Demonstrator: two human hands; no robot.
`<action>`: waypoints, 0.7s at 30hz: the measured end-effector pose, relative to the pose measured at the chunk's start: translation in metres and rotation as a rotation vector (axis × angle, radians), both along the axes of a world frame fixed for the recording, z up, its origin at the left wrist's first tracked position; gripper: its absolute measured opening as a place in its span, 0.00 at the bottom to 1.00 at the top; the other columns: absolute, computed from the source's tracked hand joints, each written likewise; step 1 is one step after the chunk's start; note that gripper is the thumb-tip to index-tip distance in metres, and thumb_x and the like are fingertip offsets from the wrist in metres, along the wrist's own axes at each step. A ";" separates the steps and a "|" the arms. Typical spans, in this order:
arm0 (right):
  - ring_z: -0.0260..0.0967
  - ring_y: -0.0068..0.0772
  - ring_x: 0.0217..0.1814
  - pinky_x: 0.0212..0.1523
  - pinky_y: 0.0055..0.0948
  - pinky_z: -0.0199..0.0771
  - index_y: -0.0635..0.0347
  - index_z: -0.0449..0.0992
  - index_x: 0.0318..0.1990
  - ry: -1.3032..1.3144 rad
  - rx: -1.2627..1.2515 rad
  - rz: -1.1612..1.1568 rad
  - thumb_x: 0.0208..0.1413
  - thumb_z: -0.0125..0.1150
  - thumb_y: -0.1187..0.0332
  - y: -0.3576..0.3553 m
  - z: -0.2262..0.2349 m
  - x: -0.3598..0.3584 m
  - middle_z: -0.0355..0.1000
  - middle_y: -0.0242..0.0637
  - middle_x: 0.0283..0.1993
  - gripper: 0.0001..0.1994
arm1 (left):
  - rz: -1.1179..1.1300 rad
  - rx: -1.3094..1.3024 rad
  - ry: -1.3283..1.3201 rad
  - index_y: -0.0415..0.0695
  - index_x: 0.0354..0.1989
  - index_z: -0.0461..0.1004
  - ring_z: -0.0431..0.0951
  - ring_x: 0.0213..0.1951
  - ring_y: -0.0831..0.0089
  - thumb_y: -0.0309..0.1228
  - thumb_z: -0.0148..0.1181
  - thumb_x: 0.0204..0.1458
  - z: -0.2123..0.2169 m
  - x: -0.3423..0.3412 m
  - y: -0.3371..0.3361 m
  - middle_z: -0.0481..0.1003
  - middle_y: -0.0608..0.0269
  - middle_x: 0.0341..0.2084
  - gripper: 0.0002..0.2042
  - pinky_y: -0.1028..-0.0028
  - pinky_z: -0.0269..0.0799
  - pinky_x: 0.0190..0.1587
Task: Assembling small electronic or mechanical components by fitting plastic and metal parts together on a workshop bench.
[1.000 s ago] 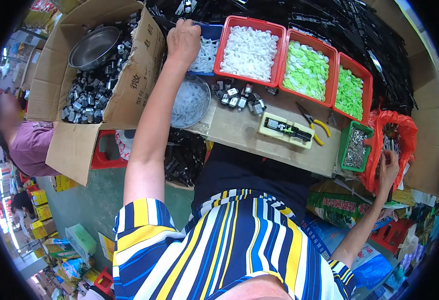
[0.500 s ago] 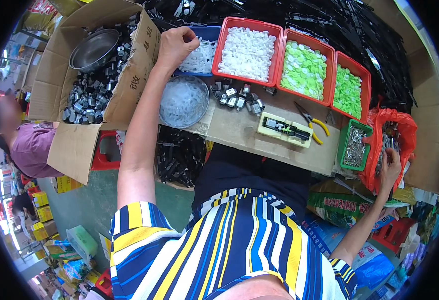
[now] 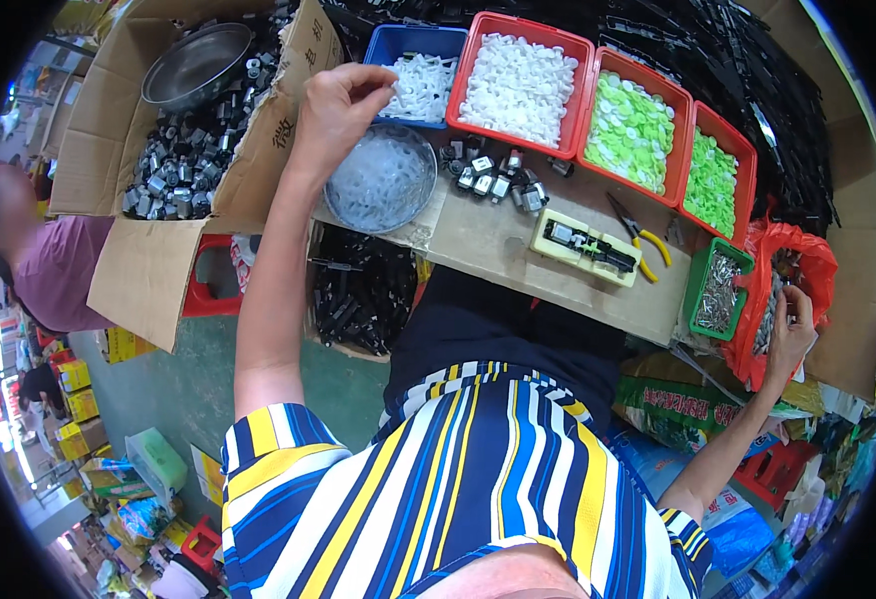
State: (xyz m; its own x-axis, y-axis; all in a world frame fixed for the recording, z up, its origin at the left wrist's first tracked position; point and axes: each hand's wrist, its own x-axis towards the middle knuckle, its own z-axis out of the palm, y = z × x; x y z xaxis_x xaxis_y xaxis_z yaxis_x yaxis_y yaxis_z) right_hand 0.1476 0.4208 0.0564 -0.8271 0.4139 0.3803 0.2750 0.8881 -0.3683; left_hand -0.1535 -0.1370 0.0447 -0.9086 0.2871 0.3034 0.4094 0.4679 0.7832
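Note:
My left hand [image 3: 341, 112] is raised at the near left corner of a blue bin [image 3: 383, 44] of small white plastic parts [image 3: 423, 85]. Its thumb and fingers are pinched together; whatever is between them is too small to make out. Just below it sits a round dish [image 3: 381, 180] of cloudy, translucent material. Off to the right, my right hand [image 3: 789, 334] reaches into the mouth of a red plastic bag [image 3: 815, 262], fingers bent together among small parts. What those fingers grip is hidden. A green bin [image 3: 699, 299] of small metal pins stands beside the bag.
A cream fixture [image 3: 548, 258] holds a black assembly, next to yellow-handled pliers [image 3: 642, 240]. Small motors [image 3: 498, 182] lie behind. Red bins [image 3: 585, 75] hold white and green pieces. A carton [image 3: 293, 110] of motors stands left; a person [image 3: 63, 270] is beyond it.
My left hand has drawn back slightly from over the blue bin toward the round dish. The right hand stays at the red bag. The whole view has shifted a little.

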 end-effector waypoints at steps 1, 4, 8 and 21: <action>0.71 0.26 0.39 0.43 0.25 0.70 0.67 0.76 0.42 0.019 -0.009 0.004 0.59 0.60 0.74 -0.001 0.002 0.000 0.74 0.36 0.38 0.06 | 0.031 -0.144 0.124 0.37 0.38 0.82 0.82 0.30 0.73 0.23 0.64 0.49 0.004 0.009 -0.001 0.82 0.57 0.28 0.09 0.76 0.77 0.35; 0.71 0.26 0.41 0.45 0.25 0.70 0.67 0.76 0.42 0.019 -0.031 0.006 0.59 0.60 0.74 -0.005 0.004 -0.002 0.74 0.36 0.39 0.07 | 0.025 -0.285 0.208 0.37 0.33 0.81 0.80 0.31 0.61 0.23 0.65 0.46 0.006 0.026 -0.007 0.80 0.55 0.28 0.06 0.69 0.76 0.37; 0.71 0.26 0.42 0.46 0.26 0.70 0.67 0.76 0.42 0.014 -0.028 0.029 0.59 0.60 0.74 -0.004 -0.002 -0.003 0.74 0.36 0.40 0.07 | -0.045 -0.581 0.358 0.37 0.31 0.80 0.77 0.35 0.60 0.21 0.65 0.44 0.007 0.038 -0.016 0.78 0.55 0.29 0.05 0.66 0.74 0.41; 0.72 0.20 0.40 0.43 0.21 0.73 0.68 0.76 0.49 0.317 -0.491 0.114 0.60 0.59 0.78 -0.051 0.016 -0.015 0.75 0.32 0.40 0.11 | -0.046 -0.280 0.155 0.39 0.31 0.82 0.77 0.33 0.68 0.26 0.68 0.46 0.030 0.056 -0.001 0.80 0.59 0.28 0.05 0.69 0.71 0.36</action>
State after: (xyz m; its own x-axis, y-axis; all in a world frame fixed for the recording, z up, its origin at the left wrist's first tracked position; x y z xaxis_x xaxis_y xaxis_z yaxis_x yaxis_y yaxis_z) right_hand 0.1323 0.3695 0.0722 -0.7539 0.5192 0.4026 -0.0027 0.6104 -0.7921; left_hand -0.0974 -0.1384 0.0748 -0.8418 0.4190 0.3404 0.5396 0.6346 0.5533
